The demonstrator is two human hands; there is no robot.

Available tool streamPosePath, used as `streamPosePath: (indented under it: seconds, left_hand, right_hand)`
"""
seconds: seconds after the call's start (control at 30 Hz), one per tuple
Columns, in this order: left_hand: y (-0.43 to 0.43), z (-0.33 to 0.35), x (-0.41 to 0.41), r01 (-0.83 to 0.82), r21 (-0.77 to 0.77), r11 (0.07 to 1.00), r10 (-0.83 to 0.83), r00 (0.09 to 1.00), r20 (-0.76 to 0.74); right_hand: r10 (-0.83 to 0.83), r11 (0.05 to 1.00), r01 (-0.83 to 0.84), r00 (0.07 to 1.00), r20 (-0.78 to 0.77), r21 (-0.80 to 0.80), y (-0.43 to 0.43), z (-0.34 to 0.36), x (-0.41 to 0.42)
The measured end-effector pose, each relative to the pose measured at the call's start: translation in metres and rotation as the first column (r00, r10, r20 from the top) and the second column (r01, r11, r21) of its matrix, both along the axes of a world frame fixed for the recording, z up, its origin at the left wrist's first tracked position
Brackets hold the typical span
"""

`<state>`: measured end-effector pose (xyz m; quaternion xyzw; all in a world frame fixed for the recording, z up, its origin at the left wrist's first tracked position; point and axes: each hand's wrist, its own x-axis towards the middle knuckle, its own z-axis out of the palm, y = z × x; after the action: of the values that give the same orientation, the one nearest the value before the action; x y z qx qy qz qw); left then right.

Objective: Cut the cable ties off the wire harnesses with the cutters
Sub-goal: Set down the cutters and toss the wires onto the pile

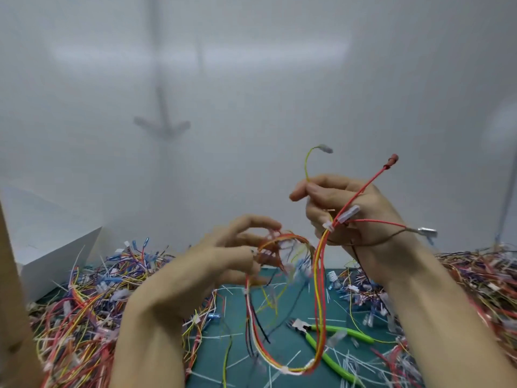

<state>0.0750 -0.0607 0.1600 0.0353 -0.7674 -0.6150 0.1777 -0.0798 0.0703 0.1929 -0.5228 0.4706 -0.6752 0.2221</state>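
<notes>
While left hand [212,264] and right hand [355,217] grip harness [319,303] | cutters [307,329] on green mat [237,306] | white wall [251,107]

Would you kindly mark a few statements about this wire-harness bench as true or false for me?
1. The cutters lie on the green mat, in neither hand. True.
2. The right hand grips the wire harness. True.
3. The left hand holds the cutters. False: it holds a blurred loop of the harness.
4. The cutters' handles are red. False: they are green.
</notes>
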Motion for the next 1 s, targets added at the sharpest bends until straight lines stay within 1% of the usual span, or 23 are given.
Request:
streamPosePath:
  seconds: [0.03,0.07,0.1,0.13,0.23,0.33,0.37,0.4,0.47,0.5,0.53,0.6,0.7,0.73,0.77,0.8,0.83,0.87,0.9,0.93,0.97,1.0]
  left_hand:
    - [0.002,-0.001,-0.007,0.012,0.110,0.994,-0.012,1.000,0.000]
    - [0.005,-0.003,-0.015,-0.021,0.183,0.983,0.020,1.000,0.005]
    - [0.007,-0.004,-0.023,-0.083,0.192,0.978,0.080,0.997,0.023]
    - [0.010,-0.006,-0.031,-0.142,0.176,0.974,0.137,0.990,0.038]
    - [0.015,-0.012,-0.043,-0.237,0.091,0.967,0.239,0.971,-0.012]
    - [0.008,-0.014,-0.043,-0.373,0.018,0.928,0.373,0.923,-0.090]
    - [0.004,-0.014,-0.042,-0.442,-0.008,0.897,0.437,0.890,-0.132]
    - [0.001,-0.014,-0.041,-0.527,-0.016,0.850,0.516,0.837,-0.184]
    - [-0.008,-0.014,-0.038,-0.687,0.039,0.726,0.665,0.686,-0.294]
    - [-0.012,-0.014,-0.036,-0.738,0.088,0.669,0.717,0.611,-0.335]
    - [-0.017,-0.015,-0.034,-0.770,0.139,0.623,0.756,0.547,-0.359]
    - [-0.024,-0.016,-0.031,-0.795,0.242,0.557,0.810,0.455,-0.370]
    - [-0.026,-0.013,-0.028,-0.788,0.401,0.467,0.869,0.326,-0.372]
    - [-0.025,-0.011,-0.027,-0.788,0.433,0.438,0.883,0.284,-0.374]
    - [-0.025,-0.009,-0.025,-0.788,0.453,0.416,0.892,0.259,-0.370]
    - [-0.024,-0.007,-0.024,-0.782,0.469,0.410,0.898,0.258,-0.356]
    - [-0.024,-0.005,-0.023,-0.764,0.489,0.421,0.900,0.283,-0.332]
    - [-0.023,-0.003,-0.022,-0.735,0.512,0.444,0.894,0.327,-0.305]
    - [-0.022,-0.001,-0.021,-0.695,0.538,0.476,0.879,0.379,-0.288]
    - [-0.020,0.001,-0.019,-0.657,0.555,0.510,0.858,0.429,-0.281]
    - [-0.018,0.002,-0.018,-0.619,0.563,0.547,0.832,0.477,-0.283]
    - [-0.015,0.003,-0.018,-0.570,0.572,0.589,0.797,0.526,-0.296]
  right_hand:
    - [0.017,1.000,-0.017,1.000,0.010,-0.008,-0.001,-0.002,0.002]
    - [0.035,0.999,-0.035,0.999,0.026,-0.026,-0.001,-0.002,0.003]
    - [0.042,0.998,-0.040,0.998,0.044,-0.045,-0.002,-0.004,0.003]
    - [0.057,0.996,-0.054,0.997,0.044,-0.070,-0.003,-0.005,0.003]
    - [0.077,0.992,-0.070,0.995,0.059,-0.107,0.000,-0.006,-0.002]
    - [-0.004,0.997,0.008,0.999,0.048,-0.078,0.005,-0.010,-0.015]
    - [-0.063,0.998,0.064,0.997,0.039,-0.028,0.007,-0.013,-0.021]
    - [-0.123,0.992,0.122,0.992,0.030,0.033,0.008,-0.016,-0.027]
    - [-0.201,0.967,0.194,0.979,0.026,0.164,0.011,-0.028,-0.041]
    - [-0.226,0.951,0.217,0.974,0.016,0.222,0.013,-0.035,-0.047]
    - [-0.247,0.930,0.241,0.969,-0.012,0.276,0.014,-0.043,-0.054]
    - [-0.297,0.867,0.304,0.952,-0.079,0.394,0.017,-0.059,-0.066]
    - [-0.363,0.698,0.404,0.911,-0.194,0.591,0.022,-0.079,-0.078]
    - [-0.389,0.632,0.456,0.886,-0.253,0.627,0.022,-0.084,-0.083]
    - [-0.432,0.561,0.536,0.839,-0.330,0.631,0.023,-0.089,-0.087]
    - [-0.487,0.489,0.632,0.770,-0.413,0.602,0.023,-0.093,-0.092]
    - [-0.548,0.412,0.727,0.679,-0.489,0.549,0.023,-0.096,-0.095]
    - [-0.610,0.330,0.810,0.575,-0.545,0.485,0.023,-0.098,-0.096]
    - [-0.664,0.250,0.873,0.469,-0.583,0.418,0.023,-0.097,-0.096]
    - [-0.710,0.194,0.914,0.382,-0.591,0.357,0.022,-0.096,-0.095]
    - [-0.748,0.168,0.934,0.329,-0.577,0.315,0.020,-0.094,-0.091]
    - [-0.771,0.163,0.945,0.301,-0.562,0.282,0.017,-0.090,-0.087]
